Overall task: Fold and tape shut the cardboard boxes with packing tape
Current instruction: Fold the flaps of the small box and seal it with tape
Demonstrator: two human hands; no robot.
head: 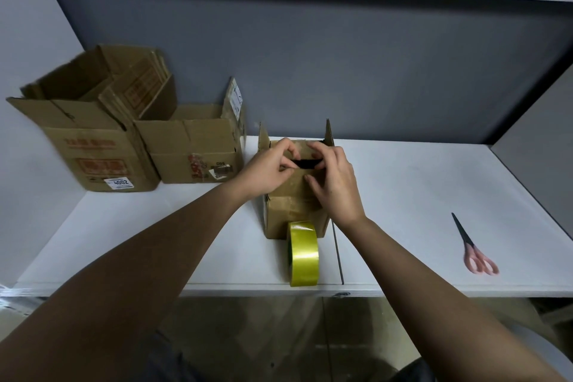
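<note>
A small brown cardboard box (291, 211) stands on the white table (418, 195) in front of me. Its two side flaps stick up, and its near and far flaps are folded inward with a dark gap between them. My left hand (269, 169) pinches the edge of the near flap at the gap, fingers curled. My right hand (335, 183) lies over the box's right side, fingers bent onto the flaps at the gap. A roll of yellow packing tape (304, 253) stands on edge against the box's front.
Two larger open cardboard boxes stand at the back left, the big one (90, 139) and a medium one (192, 152). Pink-handled scissors (474, 246) lie on the table to the right. A grey wall and a shelf rise behind.
</note>
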